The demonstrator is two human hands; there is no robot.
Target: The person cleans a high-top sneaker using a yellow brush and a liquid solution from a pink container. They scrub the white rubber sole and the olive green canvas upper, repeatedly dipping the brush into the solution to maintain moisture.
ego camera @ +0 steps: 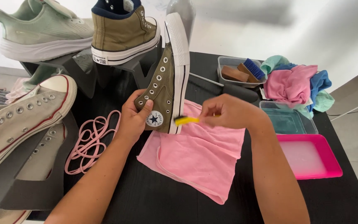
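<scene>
My left hand (132, 118) grips an olive-green high-top sneaker (164, 85) by its heel end, holding it upright with the toe pointing up and the white sole facing right. My right hand (228, 111) is closed on a small yellow brush (186, 120), whose head touches the white sole edge near the heel. Under both lies a pink cloth (195, 155) spread on the black table (154, 199).
Pink laces (88, 143) lie left of the cloth. A matching olive sneaker (123, 33), a mint sneaker (42, 29) and a cream low-top (21, 120) sit on black stands. At right: a pink tray (330, 166), a clear tub (289, 120), a brush box (241, 70), piled rags (297, 85).
</scene>
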